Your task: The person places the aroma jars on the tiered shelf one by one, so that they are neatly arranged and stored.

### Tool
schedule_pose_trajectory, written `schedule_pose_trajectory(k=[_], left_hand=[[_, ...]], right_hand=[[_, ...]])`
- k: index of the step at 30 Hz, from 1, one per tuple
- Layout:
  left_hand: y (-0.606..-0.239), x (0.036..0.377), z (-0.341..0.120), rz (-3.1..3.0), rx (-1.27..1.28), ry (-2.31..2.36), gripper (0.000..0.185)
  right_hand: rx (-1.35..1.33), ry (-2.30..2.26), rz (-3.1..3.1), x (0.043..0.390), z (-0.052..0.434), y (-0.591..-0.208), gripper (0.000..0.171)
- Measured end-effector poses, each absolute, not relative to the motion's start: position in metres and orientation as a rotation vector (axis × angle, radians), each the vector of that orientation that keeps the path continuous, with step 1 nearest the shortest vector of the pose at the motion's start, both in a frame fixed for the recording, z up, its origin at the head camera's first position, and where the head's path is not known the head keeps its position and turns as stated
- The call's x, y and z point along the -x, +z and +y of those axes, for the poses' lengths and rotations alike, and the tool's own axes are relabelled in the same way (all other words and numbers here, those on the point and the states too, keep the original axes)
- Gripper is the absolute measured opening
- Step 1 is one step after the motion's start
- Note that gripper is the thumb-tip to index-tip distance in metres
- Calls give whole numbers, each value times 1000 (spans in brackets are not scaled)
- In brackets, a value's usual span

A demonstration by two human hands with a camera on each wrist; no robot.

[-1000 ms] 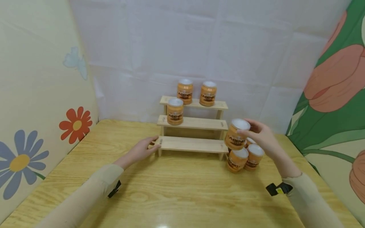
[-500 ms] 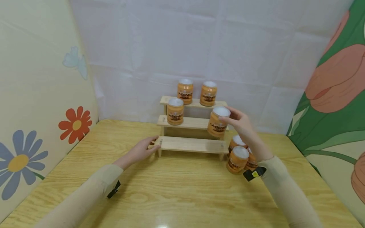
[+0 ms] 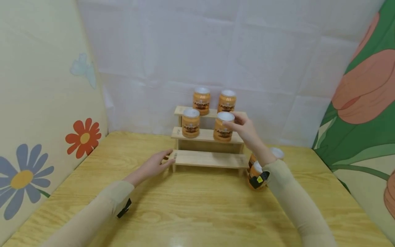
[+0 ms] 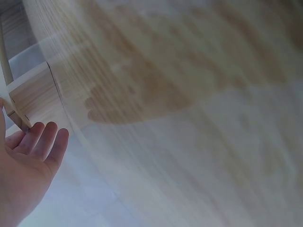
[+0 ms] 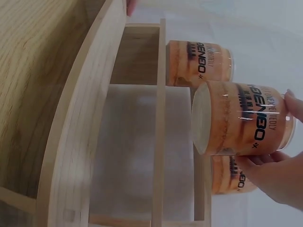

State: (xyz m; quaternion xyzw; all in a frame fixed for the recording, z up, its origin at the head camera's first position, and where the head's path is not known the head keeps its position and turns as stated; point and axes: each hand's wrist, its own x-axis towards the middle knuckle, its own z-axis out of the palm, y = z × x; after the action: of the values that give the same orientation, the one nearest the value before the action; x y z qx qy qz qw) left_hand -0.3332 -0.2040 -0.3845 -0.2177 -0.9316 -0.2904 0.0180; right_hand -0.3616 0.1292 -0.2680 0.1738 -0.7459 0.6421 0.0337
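A three-step wooden rack [image 3: 207,159] stands at the back of the table. My right hand [image 3: 243,128] grips an orange can with a white lid [image 3: 223,127] [image 5: 241,118] by its top, at the middle step just right of another can [image 3: 190,122]. In the right wrist view the held can's base sits just off the step's edge. Two more cans [image 3: 201,100] [image 3: 227,100] stand on the top step. My left hand [image 3: 157,162] [image 4: 28,161] rests with straight fingers against the left end of the bottom step.
Several more orange cans [image 3: 257,169] stand on the wooden table [image 3: 191,206] right of the rack, partly hidden by my right forearm. Flowered panels close in the left and right sides, a white sheet hangs behind.
My right hand has carried the can up and leftward from the group beside the rack to the middle step. The left hand has stayed on the bottom step.
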Motion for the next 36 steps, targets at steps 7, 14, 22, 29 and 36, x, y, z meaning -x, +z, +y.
schedule_pose_trajectory(k=[7,14,22,29,36], left_hand=[[-387,333,-205,-2892,676,-943,65],[-389,332,-208,-2891,664,-935,65],[-385,332,-205,-2885,679,-930,66],[-385,334,-204,-2889,684,-927,65],[-386,334,-204,-2901,670,-931,66]], right_hand=[[-497,1957,-2322,373,108,-274,65],[-497,1970,-2298,387,97,-287,66],[-488,1913,-2341,394,96,-292,68],[-523,1813,-2347,401,94,-294,65],[-510,1776,-2378,406,92,-295,67]])
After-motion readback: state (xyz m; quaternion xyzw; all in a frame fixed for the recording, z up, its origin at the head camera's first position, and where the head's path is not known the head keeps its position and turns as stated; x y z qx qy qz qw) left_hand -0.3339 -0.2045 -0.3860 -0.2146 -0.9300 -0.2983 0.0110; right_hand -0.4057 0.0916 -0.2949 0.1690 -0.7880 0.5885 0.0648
